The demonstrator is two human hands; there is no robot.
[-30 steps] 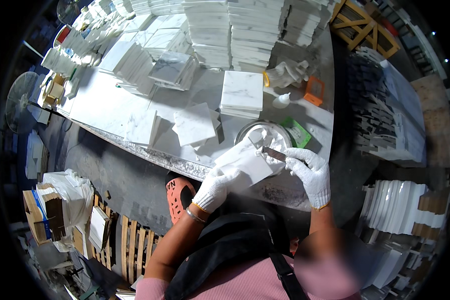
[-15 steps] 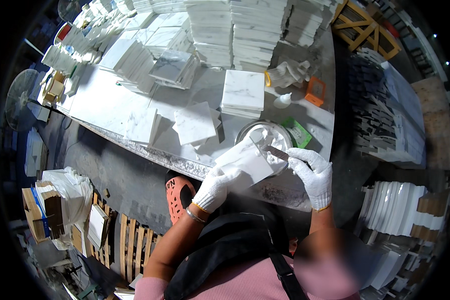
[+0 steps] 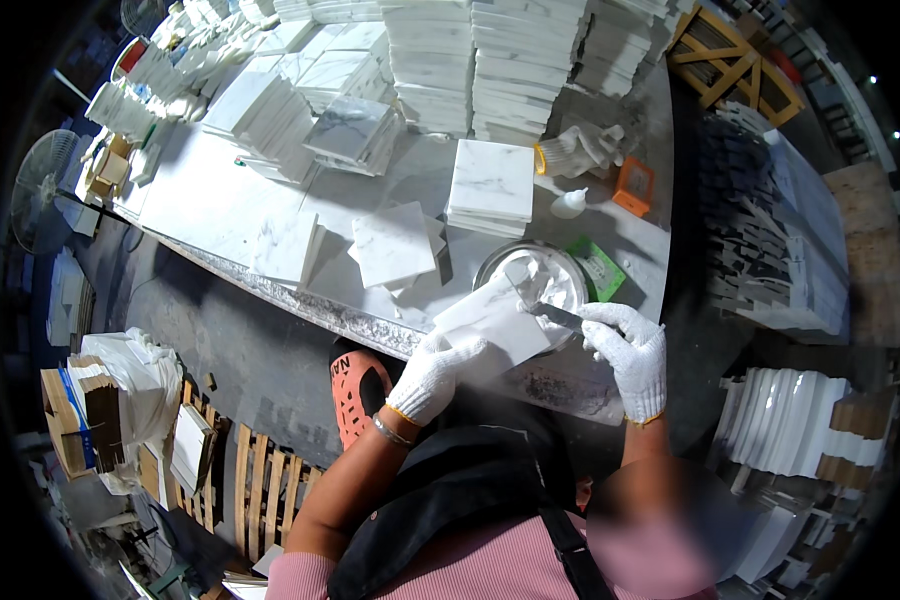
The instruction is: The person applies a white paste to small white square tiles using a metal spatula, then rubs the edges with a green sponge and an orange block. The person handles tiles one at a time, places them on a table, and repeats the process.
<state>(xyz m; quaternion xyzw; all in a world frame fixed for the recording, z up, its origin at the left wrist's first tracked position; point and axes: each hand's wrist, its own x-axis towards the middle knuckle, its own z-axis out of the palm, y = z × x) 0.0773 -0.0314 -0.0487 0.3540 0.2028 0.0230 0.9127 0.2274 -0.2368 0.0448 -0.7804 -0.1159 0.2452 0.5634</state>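
Observation:
In a white knitted glove, my left hand [image 3: 435,375] grips a white marble tile [image 3: 495,325] by its near left edge, tilted over the table's front edge. My right hand [image 3: 625,350], gloved alike, is closed round a putty knife [image 3: 557,316], whose blade reaches to the tile's right edge. Behind the tile stands a round metal bowl [image 3: 482,262] of white paste [image 3: 555,278], partly covered by the tile. A small stack of white tiles [image 3: 490,182] sits beyond the bowl. Left of it, several loose tiles [image 3: 394,245] lie crossed on each other.
Tall tile stacks [image 3: 430,65] line the table's back. A green box [image 3: 597,268], a white squeeze bottle [image 3: 569,204], an orange box [image 3: 633,186] and a crumpled glove [image 3: 580,150] lie right of the small stack. A wooden pallet [image 3: 260,490] is on the floor at left.
The putty knife has shifted slightly, its blade now against the tile's right edge. My left hand keeps its hold on the tile, and the view has moved a little.

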